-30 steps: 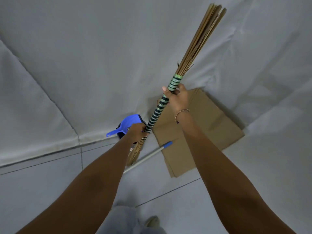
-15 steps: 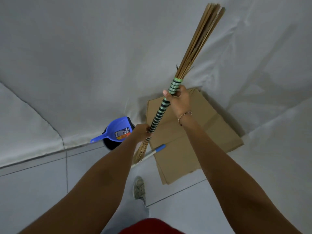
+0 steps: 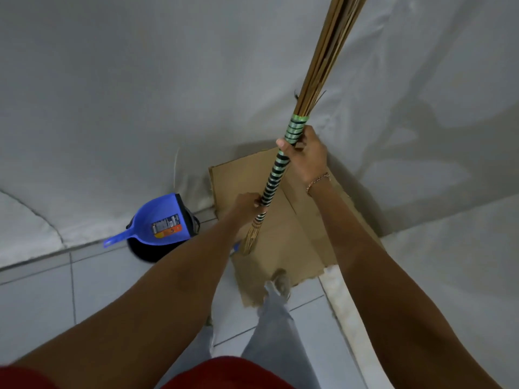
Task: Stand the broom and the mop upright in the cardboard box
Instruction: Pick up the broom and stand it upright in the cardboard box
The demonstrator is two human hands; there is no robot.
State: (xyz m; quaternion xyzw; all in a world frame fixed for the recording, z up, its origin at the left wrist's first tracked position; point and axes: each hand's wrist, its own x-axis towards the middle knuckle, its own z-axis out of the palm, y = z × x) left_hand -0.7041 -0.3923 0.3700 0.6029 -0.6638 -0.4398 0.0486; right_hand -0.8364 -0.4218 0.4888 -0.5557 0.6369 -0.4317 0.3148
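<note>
I hold a stick broom (image 3: pixel 278 175) with both hands, its bristles pointing up past the top edge and its green-and-black banded handle pointing down. My right hand (image 3: pixel 304 157) grips the handle high, just under the green binding. My left hand (image 3: pixel 247 203) grips it low, near the frayed butt end. Below the broom lies the brown cardboard box (image 3: pixel 303 220), flattened on the tiled floor against the white sheet. Of the mop, only a small blue tip (image 3: pixel 236 246) shows beside my left forearm.
A blue dustpan (image 3: pixel 160 220) rests on a dark round object (image 3: pixel 151 252) left of the cardboard. White sheeting (image 3: pixel 140 94) covers the wall and the floor on the right. My foot (image 3: pixel 280 282) stands on the cardboard's near edge.
I have stepped closer, so the cardboard and dustpan sit lower and nearer in view. The broom stays in both hands and now hangs over the cardboard. My arm now hides the mop handle.
</note>
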